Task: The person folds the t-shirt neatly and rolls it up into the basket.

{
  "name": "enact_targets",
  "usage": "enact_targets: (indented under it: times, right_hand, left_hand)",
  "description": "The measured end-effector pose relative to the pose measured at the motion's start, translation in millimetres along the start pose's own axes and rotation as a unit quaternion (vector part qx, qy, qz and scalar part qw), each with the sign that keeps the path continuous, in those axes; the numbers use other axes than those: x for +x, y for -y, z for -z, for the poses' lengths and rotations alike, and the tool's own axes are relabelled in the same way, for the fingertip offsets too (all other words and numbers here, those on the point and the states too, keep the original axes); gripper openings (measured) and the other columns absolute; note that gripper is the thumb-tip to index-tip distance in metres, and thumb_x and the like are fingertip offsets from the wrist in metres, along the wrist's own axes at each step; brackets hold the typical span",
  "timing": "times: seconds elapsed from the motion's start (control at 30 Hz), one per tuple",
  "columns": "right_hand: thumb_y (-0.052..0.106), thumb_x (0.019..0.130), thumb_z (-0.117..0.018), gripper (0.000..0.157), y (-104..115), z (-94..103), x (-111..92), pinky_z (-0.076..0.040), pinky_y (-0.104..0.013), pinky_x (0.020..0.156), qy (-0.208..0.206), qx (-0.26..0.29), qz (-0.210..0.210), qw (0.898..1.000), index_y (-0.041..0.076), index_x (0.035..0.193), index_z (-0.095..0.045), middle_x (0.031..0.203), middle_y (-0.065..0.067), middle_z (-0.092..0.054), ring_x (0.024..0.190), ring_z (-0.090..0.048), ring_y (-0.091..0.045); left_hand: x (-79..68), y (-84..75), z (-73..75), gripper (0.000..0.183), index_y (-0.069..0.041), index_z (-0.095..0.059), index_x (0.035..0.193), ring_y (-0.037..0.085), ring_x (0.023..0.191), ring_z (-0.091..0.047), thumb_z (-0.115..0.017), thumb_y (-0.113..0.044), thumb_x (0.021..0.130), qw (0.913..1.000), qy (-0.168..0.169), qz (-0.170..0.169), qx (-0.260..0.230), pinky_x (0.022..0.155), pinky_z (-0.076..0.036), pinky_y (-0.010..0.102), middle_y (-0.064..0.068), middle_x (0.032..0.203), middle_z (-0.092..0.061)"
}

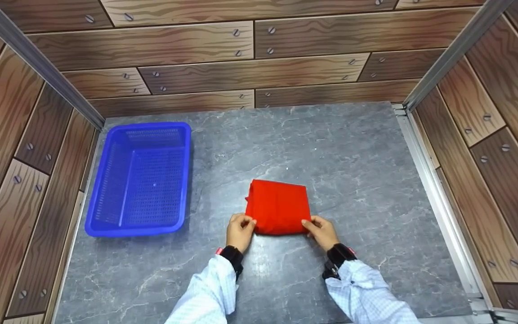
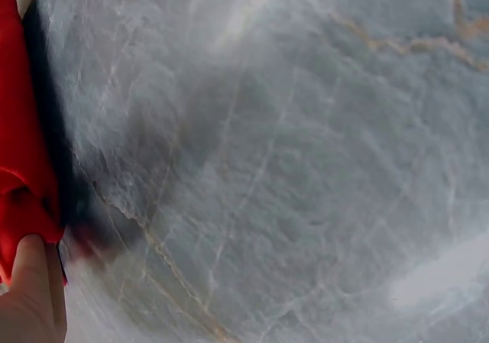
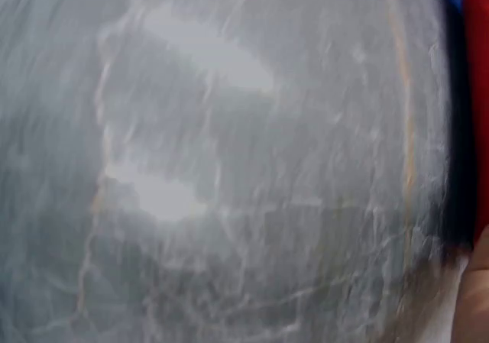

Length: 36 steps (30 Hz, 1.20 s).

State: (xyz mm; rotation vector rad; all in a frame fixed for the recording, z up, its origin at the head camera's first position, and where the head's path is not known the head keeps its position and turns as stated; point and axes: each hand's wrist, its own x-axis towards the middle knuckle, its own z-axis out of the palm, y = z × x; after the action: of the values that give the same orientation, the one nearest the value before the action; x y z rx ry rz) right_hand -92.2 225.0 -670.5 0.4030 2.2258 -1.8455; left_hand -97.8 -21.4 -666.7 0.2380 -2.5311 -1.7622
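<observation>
A red folded cloth [image 1: 279, 207], roughly square, lies on the grey marbled tabletop in the head view. My left hand [image 1: 240, 231] pinches its near left corner between thumb and fingers. At the near right corner, my right hand [image 1: 323, 231] grips it the same way. The left wrist view catches the edge of the red cloth [image 2: 23, 129] along its left side, with the left fingers [image 2: 32, 282] against a fold. Only a strip of the cloth [image 3: 480, 83] and part of a finger [image 3: 474, 297] appear at the right border of the right wrist view.
A blue perforated plastic basket [image 1: 182, 180] stands on the left of the tabletop [image 1: 353, 162], with nothing visible inside. Wood-patterned panels [image 1: 196, 45] enclose the back and both sides, and a metal rail [image 1: 439, 198] runs along the right edge.
</observation>
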Motion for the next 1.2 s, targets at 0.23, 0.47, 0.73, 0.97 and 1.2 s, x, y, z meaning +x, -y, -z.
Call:
enact_targets:
  times: [0.23,0.47,0.73,0.97,1.2]
  right_hand:
    - [-0.002,0.084,-0.045,0.02,-2.2,5.9,1.0,-0.053,-0.026,0.068,0.121,0.077,-0.044,0.989,-0.007,0.088,-0.064,0.075,-0.002,-0.062,0.068,-0.062,-0.013]
    - [-0.009,0.084,-0.048,0.033,-11.9,6.0,7.2,-0.055,-0.029,0.07,0.101,0.137,-0.076,0.983,-0.02,0.114,-0.051,0.091,-0.009,-0.064,0.074,-0.065,-0.014]
    - [-0.008,0.08,-0.054,0.029,-13.9,1.4,9.2,-0.054,-0.024,0.068,0.078,0.111,-0.075,0.988,-0.019,0.107,-0.057,0.086,-0.008,-0.065,0.069,-0.064,-0.011]
    - [-0.002,0.074,-0.06,0.021,-0.7,-2.2,6.2,-0.047,-0.02,0.057,0.047,-0.021,-0.048,0.998,-0.013,0.092,-0.065,0.07,-0.001,-0.063,0.058,-0.054,-0.007]
    - [-0.005,0.072,-0.059,0.015,7.2,-4.1,4.1,-0.039,-0.021,0.055,0.037,-0.117,0.004,0.992,-0.008,0.084,-0.067,0.067,-0.005,-0.061,0.058,-0.049,-0.01]
  left_hand:
    - [-0.1,3.6,0.2,0.008,-0.003,-0.064,0.072,0.023,0.093,-0.056,-0.068,-0.003,0.078,1.0,0.007,-0.006,0.0,0.083,-0.044,0.028,0.01,0.095,-0.057]
    - [-0.9,5.9,0.7,0.007,-0.003,-0.064,0.072,0.024,0.094,-0.056,-0.067,-0.003,0.079,1.0,0.006,-0.003,0.003,0.085,-0.044,0.031,0.01,0.095,-0.059]
    - [-1.9,7.0,0.3,0.008,-0.002,-0.064,0.071,0.025,0.096,-0.057,-0.068,-0.003,0.078,0.9999,0.008,-0.013,0.006,0.087,-0.044,0.032,0.012,0.095,-0.06]
    - [-4.0,6.3,0.3,0.007,-0.002,-0.064,0.071,0.026,0.093,-0.057,-0.068,-0.002,0.077,0.9997,0.009,-0.023,0.001,0.084,-0.045,0.031,0.012,0.094,-0.06]
    - [-2.4,6.6,0.8,0.006,-0.001,-0.063,0.073,0.026,0.093,-0.057,-0.067,-0.002,0.078,0.9994,0.014,-0.027,0.015,0.085,-0.044,0.032,0.012,0.092,-0.061]
